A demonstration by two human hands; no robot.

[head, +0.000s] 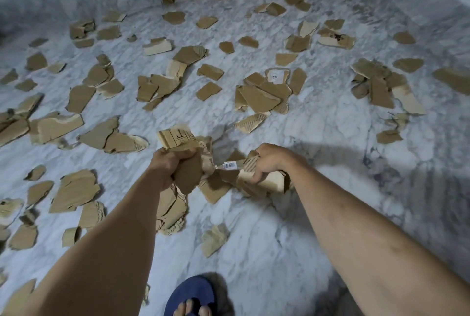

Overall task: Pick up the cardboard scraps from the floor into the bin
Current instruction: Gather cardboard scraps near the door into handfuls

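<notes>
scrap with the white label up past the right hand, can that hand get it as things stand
Probably not yet. The right hand already grips a wad of scraps, and the labelled scrap lies well beyond it on the floor, though nothing blocks the way.

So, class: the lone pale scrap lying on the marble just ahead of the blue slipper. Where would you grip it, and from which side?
Pinch the pale scrap at its near, lower edge, coming from above. It seems to lie flat on bare marble floor, apart from other pieces, so fingertips probably must slide under an edge.
</notes>
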